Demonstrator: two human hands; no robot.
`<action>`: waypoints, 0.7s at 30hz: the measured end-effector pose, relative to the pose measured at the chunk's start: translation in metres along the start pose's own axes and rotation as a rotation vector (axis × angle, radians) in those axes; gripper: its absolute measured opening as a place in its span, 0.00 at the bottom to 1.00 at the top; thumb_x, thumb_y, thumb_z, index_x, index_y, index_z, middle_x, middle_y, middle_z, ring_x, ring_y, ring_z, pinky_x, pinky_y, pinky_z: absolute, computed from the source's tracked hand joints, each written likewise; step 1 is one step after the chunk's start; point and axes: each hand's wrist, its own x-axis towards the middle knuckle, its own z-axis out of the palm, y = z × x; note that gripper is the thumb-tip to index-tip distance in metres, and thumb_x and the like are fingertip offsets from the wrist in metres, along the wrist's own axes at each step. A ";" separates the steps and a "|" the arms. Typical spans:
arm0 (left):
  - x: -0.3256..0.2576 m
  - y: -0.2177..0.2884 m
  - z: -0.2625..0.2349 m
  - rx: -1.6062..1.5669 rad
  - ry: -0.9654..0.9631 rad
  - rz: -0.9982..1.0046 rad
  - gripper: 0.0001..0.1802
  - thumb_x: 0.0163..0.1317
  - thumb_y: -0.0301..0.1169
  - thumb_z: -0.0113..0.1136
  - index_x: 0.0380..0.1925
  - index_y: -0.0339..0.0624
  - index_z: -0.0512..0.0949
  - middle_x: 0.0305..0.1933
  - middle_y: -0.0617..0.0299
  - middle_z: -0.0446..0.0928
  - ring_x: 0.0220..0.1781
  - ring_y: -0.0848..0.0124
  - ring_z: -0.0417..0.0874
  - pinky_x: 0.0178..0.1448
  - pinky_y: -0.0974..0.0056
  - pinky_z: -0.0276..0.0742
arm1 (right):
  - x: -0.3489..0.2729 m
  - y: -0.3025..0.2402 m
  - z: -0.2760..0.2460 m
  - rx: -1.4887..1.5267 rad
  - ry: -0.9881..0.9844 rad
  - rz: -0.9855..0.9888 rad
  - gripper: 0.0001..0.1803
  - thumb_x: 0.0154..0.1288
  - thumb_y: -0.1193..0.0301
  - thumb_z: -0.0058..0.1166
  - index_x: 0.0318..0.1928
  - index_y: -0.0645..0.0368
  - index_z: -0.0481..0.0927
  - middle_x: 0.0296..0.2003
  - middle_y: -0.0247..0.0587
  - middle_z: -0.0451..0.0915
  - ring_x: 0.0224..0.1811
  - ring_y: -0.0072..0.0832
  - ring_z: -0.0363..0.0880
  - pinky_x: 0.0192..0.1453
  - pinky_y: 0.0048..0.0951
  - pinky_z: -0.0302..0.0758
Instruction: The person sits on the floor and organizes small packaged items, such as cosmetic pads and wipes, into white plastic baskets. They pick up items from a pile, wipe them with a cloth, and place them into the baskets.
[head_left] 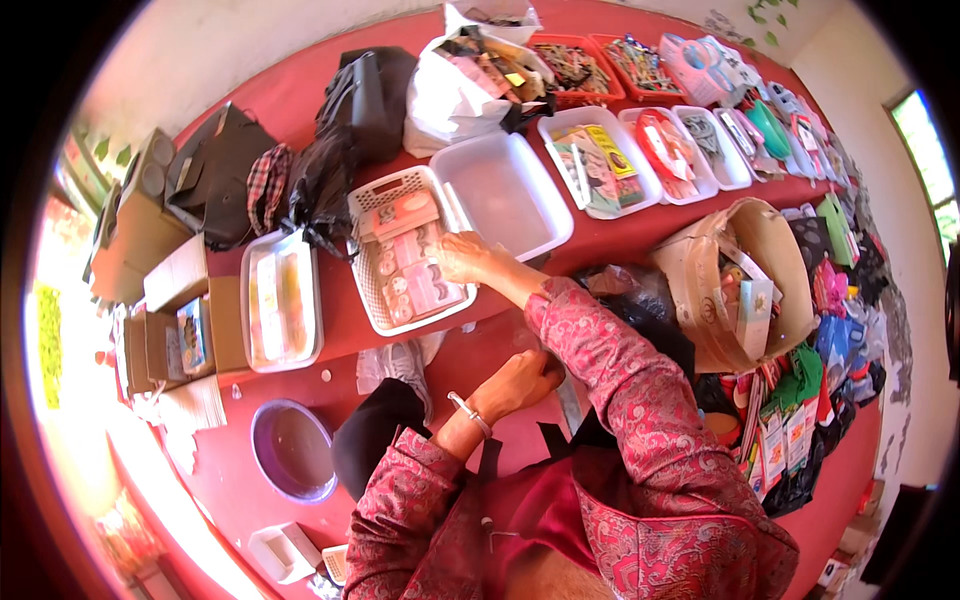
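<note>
My right hand [462, 258] reaches over the right rim of a white perforated basket [385, 318]. Its fingers are bent down close to the flat pink packs [432, 284] lying inside; what the fingertips grip, if anything, is hidden. Dark curved strips, like false eyelashes, show on some of these packs. Behind them lies another pink pack [405, 214]. My left hand [522, 384] is closed in a fist in front of the table edge, below my right forearm, with a bracelet [470, 415] at its wrist. The inside of the fist is out of sight.
Beside the basket stands a bare white tray [505, 195], then a tray of packets [600, 160]. A clear-lidded box [282, 300] and open cartons [180, 335] sit left. A wooden tub [700, 285] is at right; a purple basin [293, 450] stands lower left.
</note>
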 end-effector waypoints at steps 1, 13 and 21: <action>0.002 -0.002 0.001 -0.066 -0.039 0.034 0.14 0.53 0.34 0.54 0.30 0.31 0.76 0.27 0.45 0.77 0.32 0.60 0.81 0.36 0.57 0.71 | 0.002 0.006 -0.011 0.022 -0.084 0.014 0.08 0.52 0.70 0.45 0.28 0.58 0.76 0.26 0.47 0.78 0.33 0.44 0.78 0.34 0.43 0.73; 0.020 0.024 -0.001 0.194 -0.134 0.042 0.16 0.53 0.39 0.56 0.25 0.33 0.76 0.24 0.48 0.77 0.31 0.62 0.81 0.36 0.60 0.74 | -0.138 0.117 -0.129 0.078 -0.079 1.020 0.24 0.48 0.54 0.54 0.30 0.67 0.79 0.29 0.55 0.79 0.37 0.45 0.79 0.39 0.39 0.73; 0.029 0.009 0.011 0.116 -0.172 0.068 0.15 0.55 0.36 0.56 0.35 0.34 0.76 0.32 0.48 0.78 0.37 0.59 0.81 0.42 0.60 0.74 | -0.133 0.141 -0.137 -0.082 0.086 1.019 0.38 0.44 0.46 0.60 0.48 0.64 0.72 0.40 0.50 0.78 0.43 0.40 0.78 0.44 0.37 0.75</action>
